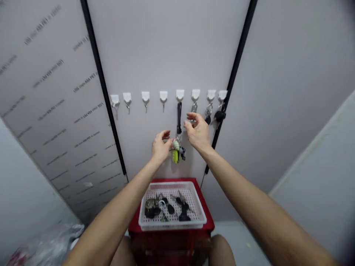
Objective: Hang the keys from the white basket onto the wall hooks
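Note:
A bunch of keys hangs from a wall hook (pixel 180 95) by a black strap (pixel 179 117), with a pale green charm (pixel 176 145), a bright yellow-green tag (pixel 175 156) and a dark grey piece (pixel 182 151) below. My left hand (pixel 161 147) is just left of the charm, thumb and fingers apart; its thumb tip is close to the charm, and I cannot tell if they touch. To the strap's right is my right hand (pixel 198 131), fingers curved with a gap to the thumb and nothing visible in them. It partly covers a metal keyring piece (pixel 194 107) on the neighbouring hook.
More white hooks line the wall; two at the right carry black keys (pixel 220 115), while those at the left (pixel 145 96) hold nothing. Below, a white basket (pixel 200 207) with several key bunches (pixel 181 203) stands on a red stool (pixel 209 221). Clear plastic (pixel 55 242) lies lower left.

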The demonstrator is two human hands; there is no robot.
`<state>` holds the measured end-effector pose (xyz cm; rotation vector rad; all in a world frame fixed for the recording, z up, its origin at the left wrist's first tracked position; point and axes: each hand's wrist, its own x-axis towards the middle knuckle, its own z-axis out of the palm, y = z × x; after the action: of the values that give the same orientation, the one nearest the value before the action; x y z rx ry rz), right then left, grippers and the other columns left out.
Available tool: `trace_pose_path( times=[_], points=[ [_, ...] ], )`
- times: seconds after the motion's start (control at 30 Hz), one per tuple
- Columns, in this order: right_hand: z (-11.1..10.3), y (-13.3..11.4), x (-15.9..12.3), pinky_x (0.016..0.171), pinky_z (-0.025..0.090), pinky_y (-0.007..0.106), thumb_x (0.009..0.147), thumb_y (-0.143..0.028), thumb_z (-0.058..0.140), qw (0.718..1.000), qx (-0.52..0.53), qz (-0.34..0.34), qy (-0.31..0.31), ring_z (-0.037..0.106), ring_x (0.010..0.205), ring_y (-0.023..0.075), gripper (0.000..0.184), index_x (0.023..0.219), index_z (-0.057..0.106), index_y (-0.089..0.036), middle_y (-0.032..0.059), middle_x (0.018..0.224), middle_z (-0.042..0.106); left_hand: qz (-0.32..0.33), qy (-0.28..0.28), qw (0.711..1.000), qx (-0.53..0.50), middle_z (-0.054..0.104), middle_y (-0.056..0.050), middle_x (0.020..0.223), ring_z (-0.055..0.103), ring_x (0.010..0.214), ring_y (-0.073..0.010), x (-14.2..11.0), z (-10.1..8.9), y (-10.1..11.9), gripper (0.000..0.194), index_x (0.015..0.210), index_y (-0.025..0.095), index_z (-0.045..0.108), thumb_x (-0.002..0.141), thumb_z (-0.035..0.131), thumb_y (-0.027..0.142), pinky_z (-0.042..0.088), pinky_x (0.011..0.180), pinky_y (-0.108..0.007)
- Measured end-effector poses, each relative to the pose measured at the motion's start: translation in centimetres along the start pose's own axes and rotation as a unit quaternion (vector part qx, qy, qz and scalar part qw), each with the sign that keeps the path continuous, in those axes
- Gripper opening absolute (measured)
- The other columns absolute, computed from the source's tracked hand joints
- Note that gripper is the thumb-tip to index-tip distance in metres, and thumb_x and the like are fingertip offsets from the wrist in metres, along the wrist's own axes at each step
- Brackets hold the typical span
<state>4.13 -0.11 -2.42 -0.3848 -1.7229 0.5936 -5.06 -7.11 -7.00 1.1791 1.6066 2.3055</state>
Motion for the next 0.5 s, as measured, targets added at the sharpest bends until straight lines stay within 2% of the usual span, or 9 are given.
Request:
trace_pose_path(
  times=[0.07,0.13,0.2,0.27,0.33,0.4,0.5],
  points=[
    [-0.7,1.0,-3.2,0.056,0.039,0.022,0.066,-0.023,0.042,0.999,-0.025,-0.003,-0.039,0.047,0.057,0.0075,0.024,0.087,0.048,-0.016,0.0036,0.083,0.052,-0.008,-0.028,1.0,0.011,0.057,-0.003,0.073,0.05,0.065,-0.0112,-2.5,-1.7,-1.9,0.024,0.074,0.016,0.058,0.052,0.056,0.009,0.037,0.061,-0.021],
    [-1.0,2.6,-6.9,0.055,0.038,0.021,0.066,-0.021,0.041,0.99,-0.056,0.022,-0.126,0.046,0.055,0.0076,0.019,0.082,0.05,-0.015,0.0025,0.077,0.053,-0.047,-0.064,0.996,0.048,0.057,-0.003,0.07,0.05,0.063,-0.0114,-5.4,-3.4,-4.1,0.02,0.071,0.016,0.059,0.053,0.055,0.009,0.037,0.062,-0.022],
    [-1.1,4.5,-10.8,0.057,0.038,0.021,0.067,-0.019,0.04,0.967,-0.094,0.061,-0.228,0.047,0.056,0.0083,0.017,0.077,0.053,-0.015,0.0026,0.073,0.055,-0.086,-0.105,0.985,0.106,0.057,-0.003,0.067,0.05,0.062,-0.0125,-8.1,-4.8,-6.1,0.017,0.067,0.017,0.06,0.053,0.055,0.009,0.037,0.064,-0.023],
    [-0.9,6.3,-14.1,0.063,0.038,0.022,0.067,-0.018,0.039,0.932,-0.147,0.097,-0.316,0.05,0.063,0.0101,0.019,0.077,0.054,-0.014,0.0042,0.076,0.056,-0.111,-0.156,0.965,0.178,0.058,-0.003,0.068,0.05,0.066,-0.0146,-10.2,-5.8,-7.8,0.018,0.065,0.019,0.06,0.051,0.055,0.009,0.036,0.068,-0.025],
    [-0.6,7.5,-16.5,0.068,0.036,0.024,0.066,-0.018,0.041,0.892,-0.213,0.114,-0.382,0.05,0.073,0.0131,0.021,0.081,0.055,-0.015,0.0061,0.082,0.057,-0.124,-0.221,0.931,0.264,0.058,-0.004,0.075,0.05,0.074,-0.0168,-11.6,-6.3,-8.9,0.021,0.07,0.019,0.059,0.051,0.055,0.01,0.034,0.074,-0.028],
    [-0.5,7.9,-17.9,0.069,0.036,0.026,0.065,-0.021,0.042,0.852,-0.277,0.117,-0.427,0.049,0.081,0.0166,0.024,0.084,0.054,-0.014,0.0086,0.086,0.056,-0.123,-0.294,0.88,0.352,0.057,-0.006,0.083,0.048,0.081,-0.0178,-12.5,-6.5,-9.6,0.026,0.079,0.017,0.057,0.054,0.053,0.012,0.032,0.078,-0.029],
    [-0.5,7.6,-19.0,0.066,0.038,0.029,0.064,-0.026,0.042,0.805,-0.335,0.117,-0.475,0.049,0.082,0.0202,0.027,0.085,0.054,-0.012,0.0125,0.086,0.055,-0.087,-0.375,0.807,0.448,0.054,-0.008,0.091,0.046,0.087,-0.018,-13.2,-6.4,-10.0,0.029,0.088,0.015,0.054,0.059,0.047,0.017,0.032,0.08,-0.029]
  ],
)
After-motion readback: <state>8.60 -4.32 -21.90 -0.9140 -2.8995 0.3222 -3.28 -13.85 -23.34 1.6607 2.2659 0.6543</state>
